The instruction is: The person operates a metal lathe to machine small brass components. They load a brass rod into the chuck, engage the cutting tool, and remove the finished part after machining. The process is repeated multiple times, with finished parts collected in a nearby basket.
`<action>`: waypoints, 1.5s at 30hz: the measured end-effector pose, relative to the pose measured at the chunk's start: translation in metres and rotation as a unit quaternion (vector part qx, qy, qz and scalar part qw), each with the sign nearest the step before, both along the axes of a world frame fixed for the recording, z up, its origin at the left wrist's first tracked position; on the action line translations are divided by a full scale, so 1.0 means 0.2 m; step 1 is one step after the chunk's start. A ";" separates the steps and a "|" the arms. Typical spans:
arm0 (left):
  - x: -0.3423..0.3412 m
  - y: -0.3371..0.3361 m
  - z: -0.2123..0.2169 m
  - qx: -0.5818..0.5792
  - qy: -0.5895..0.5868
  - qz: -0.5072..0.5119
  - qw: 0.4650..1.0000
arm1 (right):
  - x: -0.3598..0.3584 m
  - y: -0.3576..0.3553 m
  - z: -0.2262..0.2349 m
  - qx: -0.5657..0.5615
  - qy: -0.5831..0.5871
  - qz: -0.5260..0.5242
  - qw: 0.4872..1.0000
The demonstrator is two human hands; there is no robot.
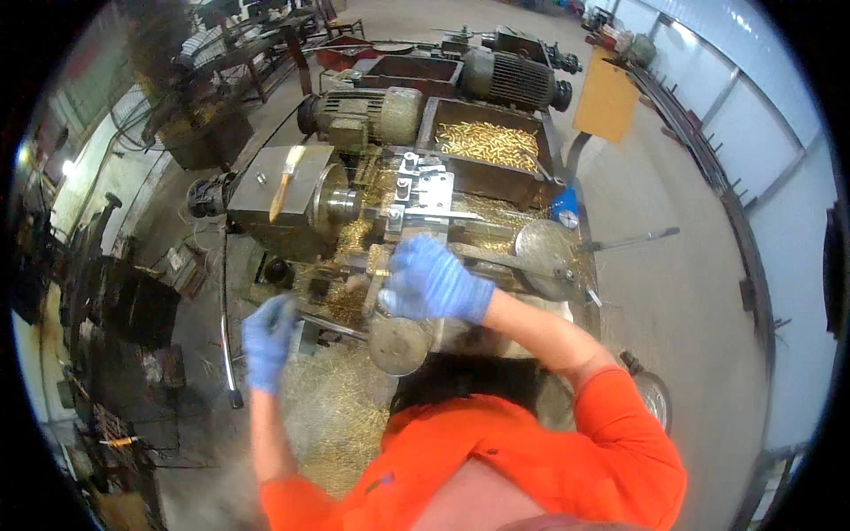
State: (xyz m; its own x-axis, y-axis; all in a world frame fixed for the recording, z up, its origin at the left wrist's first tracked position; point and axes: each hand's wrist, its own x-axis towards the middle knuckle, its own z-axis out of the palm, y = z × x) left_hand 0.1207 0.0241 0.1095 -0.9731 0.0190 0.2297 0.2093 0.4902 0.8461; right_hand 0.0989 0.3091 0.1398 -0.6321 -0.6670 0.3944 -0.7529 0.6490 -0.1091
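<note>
Both my hands wear blue gloves at a small metal lathe. My left hand [268, 343] is somewhat blurred, its fingers curled at the outer end of a steel lever [332, 327]. That lever runs to a round metal hub [398, 345] at the machine's front. My right hand [436, 279] is closed over the tool slide, in front of the bright metal tool block [432, 190]; whatever its fingers hold is hidden. Left of it is the headstock [279, 190] with its round spindle nose [343, 203]. A wooden-handled brush [285, 181] lies on top.
A metal bin [494, 188] behind the slide holds many small brass-coloured parts. Electric motors [509, 78] stand at the back. A round plate [543, 252] and a protruding rod [633, 239] are at right; a long lever [224, 310] hangs at left. Brass chips [341, 425] cover the floor below.
</note>
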 end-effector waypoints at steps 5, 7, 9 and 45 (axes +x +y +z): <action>-0.07 0.57 -0.02 -0.033 0.060 -0.210 0.975 | 0.18 0.09 -0.01 -0.121 0.031 0.028 0.992; -0.04 0.67 -0.03 0.012 -0.023 -0.256 0.966 | 0.22 0.14 -0.03 -0.147 0.037 0.028 0.988; -0.02 0.71 -0.09 0.090 -0.102 -0.263 0.955 | 0.25 0.18 0.00 -0.124 0.016 0.018 0.992; 0.27 0.82 -0.28 0.545 -0.319 -0.242 0.736 | 0.40 0.16 -0.09 -0.286 -0.153 0.009 0.946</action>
State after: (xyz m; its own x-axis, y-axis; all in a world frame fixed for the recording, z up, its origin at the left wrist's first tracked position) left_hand 0.1740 0.1874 0.0542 -0.8288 0.5427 -0.1361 -0.4752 -0.5543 0.6834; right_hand 0.1780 0.3401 0.1209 -0.7656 -0.4109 0.4949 -0.6397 0.4050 -0.6533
